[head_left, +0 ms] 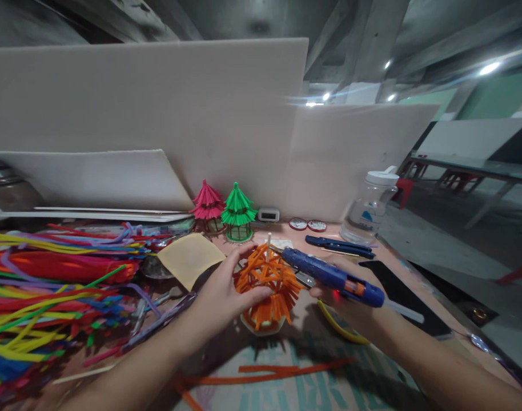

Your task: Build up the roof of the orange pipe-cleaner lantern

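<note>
My left hand [235, 291] is closed around the left side of a small pavilion model [272, 311] roofed with orange pipe-cleaner strips, its thumb across the front. A thin pale stick rises from the roof's top. In my right hand [336, 285] is a blue hot glue gun [325, 271], its nozzle pointing left against or close to the upper roof. A clear glue stick [404, 311] protrudes from the gun's rear, and a small red light glows below its body. The fingers behind the gun are partly hidden. Loose orange strips [273, 374] lie in front of the model.
Many coloured pipe cleaners [51, 297] cover the left side. Pink [207, 202] and green [237, 211] finished-looking models stand behind, near a small digital display [268, 214]. Toward the right are a blue cutter [340, 247], yellow-handled scissors [342, 328] and a water bottle [366, 208].
</note>
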`<state>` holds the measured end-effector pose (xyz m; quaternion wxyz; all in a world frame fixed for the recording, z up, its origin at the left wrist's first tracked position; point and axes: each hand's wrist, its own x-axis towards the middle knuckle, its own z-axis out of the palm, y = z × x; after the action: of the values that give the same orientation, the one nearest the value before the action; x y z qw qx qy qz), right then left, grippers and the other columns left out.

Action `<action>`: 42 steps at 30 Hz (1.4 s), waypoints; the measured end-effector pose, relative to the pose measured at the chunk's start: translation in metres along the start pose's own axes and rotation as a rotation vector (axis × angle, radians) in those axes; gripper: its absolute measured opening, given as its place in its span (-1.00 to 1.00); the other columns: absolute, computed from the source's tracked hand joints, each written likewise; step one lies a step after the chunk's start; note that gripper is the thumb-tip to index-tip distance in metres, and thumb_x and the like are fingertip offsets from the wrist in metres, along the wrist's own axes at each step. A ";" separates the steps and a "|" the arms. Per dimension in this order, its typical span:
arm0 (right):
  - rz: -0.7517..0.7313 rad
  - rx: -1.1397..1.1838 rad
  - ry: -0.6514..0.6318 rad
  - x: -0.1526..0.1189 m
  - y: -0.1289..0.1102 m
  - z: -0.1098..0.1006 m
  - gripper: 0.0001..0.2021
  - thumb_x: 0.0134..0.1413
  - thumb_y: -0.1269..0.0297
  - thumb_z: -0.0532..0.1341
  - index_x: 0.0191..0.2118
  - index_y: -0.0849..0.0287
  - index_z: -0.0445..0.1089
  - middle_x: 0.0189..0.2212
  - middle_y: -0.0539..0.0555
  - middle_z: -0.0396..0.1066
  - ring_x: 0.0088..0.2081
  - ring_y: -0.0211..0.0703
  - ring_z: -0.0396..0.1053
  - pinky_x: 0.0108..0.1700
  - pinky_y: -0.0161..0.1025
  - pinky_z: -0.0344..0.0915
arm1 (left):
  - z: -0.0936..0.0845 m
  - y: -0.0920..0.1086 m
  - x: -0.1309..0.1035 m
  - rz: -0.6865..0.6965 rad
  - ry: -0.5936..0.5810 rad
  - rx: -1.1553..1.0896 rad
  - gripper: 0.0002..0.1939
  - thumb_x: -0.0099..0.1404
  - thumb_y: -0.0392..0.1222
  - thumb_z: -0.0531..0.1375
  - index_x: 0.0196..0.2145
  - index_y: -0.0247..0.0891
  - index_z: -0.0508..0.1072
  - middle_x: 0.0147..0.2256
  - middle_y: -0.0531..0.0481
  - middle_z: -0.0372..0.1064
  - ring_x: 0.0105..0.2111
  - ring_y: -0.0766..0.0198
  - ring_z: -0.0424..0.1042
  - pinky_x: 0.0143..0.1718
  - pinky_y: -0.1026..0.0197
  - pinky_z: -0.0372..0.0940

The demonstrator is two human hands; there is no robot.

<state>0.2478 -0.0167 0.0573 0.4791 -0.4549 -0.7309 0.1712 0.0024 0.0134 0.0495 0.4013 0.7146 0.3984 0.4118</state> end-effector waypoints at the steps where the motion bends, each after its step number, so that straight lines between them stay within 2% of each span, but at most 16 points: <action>1: -0.002 -0.006 -0.004 0.000 0.000 0.000 -0.64 0.03 -0.14 0.30 -0.37 0.08 0.44 -0.53 0.00 0.43 -0.50 -0.15 0.37 -0.43 -0.25 0.31 | 0.000 0.000 0.000 0.002 0.000 0.002 -0.31 0.15 -0.09 0.37 0.18 -0.08 0.21 0.19 -0.11 0.27 0.17 0.00 0.31 0.20 -0.06 0.22; 7: -0.031 -0.015 -0.032 0.000 0.000 -0.001 -0.70 0.04 -0.06 0.33 -0.35 0.08 0.44 -0.45 0.00 0.47 -0.44 -0.17 0.39 -0.37 -0.27 0.32 | 0.000 0.001 0.001 -0.004 -0.016 -0.022 -0.32 0.15 -0.09 0.37 0.17 -0.10 0.22 0.17 -0.11 0.29 0.15 0.01 0.33 0.19 -0.04 0.24; 12: -0.032 -0.004 -0.007 0.000 0.002 -0.001 -0.63 0.01 -0.14 0.31 -0.31 0.09 0.46 -0.48 0.01 0.47 -0.46 -0.13 0.40 -0.38 -0.23 0.34 | -0.001 0.001 0.001 -0.009 -0.019 -0.019 -0.31 0.16 -0.08 0.37 0.18 -0.09 0.19 0.18 -0.10 0.28 0.16 0.02 0.32 0.19 -0.02 0.24; 22: -0.020 -0.005 -0.016 -0.001 0.004 0.001 -0.63 0.04 -0.17 0.27 -0.31 0.07 0.45 -0.51 -0.01 0.43 -0.49 -0.16 0.36 -0.41 -0.25 0.30 | 0.001 0.001 0.001 0.006 -0.013 -0.047 -0.31 0.14 -0.10 0.38 0.18 -0.11 0.23 0.18 -0.12 0.29 0.16 -0.01 0.32 0.21 -0.04 0.22; 27: -0.035 -0.027 0.009 0.000 0.002 0.002 -0.58 0.04 -0.21 0.25 -0.37 0.09 0.43 -0.55 -0.01 0.41 -0.54 -0.18 0.33 -0.48 -0.27 0.24 | 0.001 0.001 0.001 0.008 -0.004 -0.031 -0.31 0.13 -0.12 0.38 0.17 -0.11 0.24 0.19 -0.12 0.28 0.17 -0.01 0.31 0.21 -0.04 0.22; 35: -0.033 -0.023 0.006 0.001 0.001 0.002 -0.56 0.05 -0.24 0.22 -0.37 0.09 0.43 -0.52 0.00 0.44 -0.50 -0.17 0.36 -0.45 -0.26 0.26 | 0.001 0.003 0.001 0.005 -0.012 -0.039 -0.31 0.14 -0.12 0.38 0.18 -0.11 0.23 0.19 -0.12 0.28 0.17 0.00 0.31 0.21 -0.05 0.22; 42: 0.000 -0.058 0.008 0.001 -0.003 0.002 -0.59 0.06 -0.16 0.26 -0.48 0.10 0.36 -0.57 -0.02 0.38 -0.53 -0.18 0.31 -0.46 -0.26 0.23 | 0.001 0.002 0.001 0.012 -0.004 -0.036 -0.30 0.13 -0.12 0.38 0.19 -0.11 0.23 0.20 -0.12 0.27 0.18 -0.03 0.29 0.22 -0.07 0.20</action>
<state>0.2446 -0.0175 0.0591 0.4687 -0.4692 -0.7337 0.1478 0.0040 0.0134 0.0511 0.4123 0.7106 0.3858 0.4197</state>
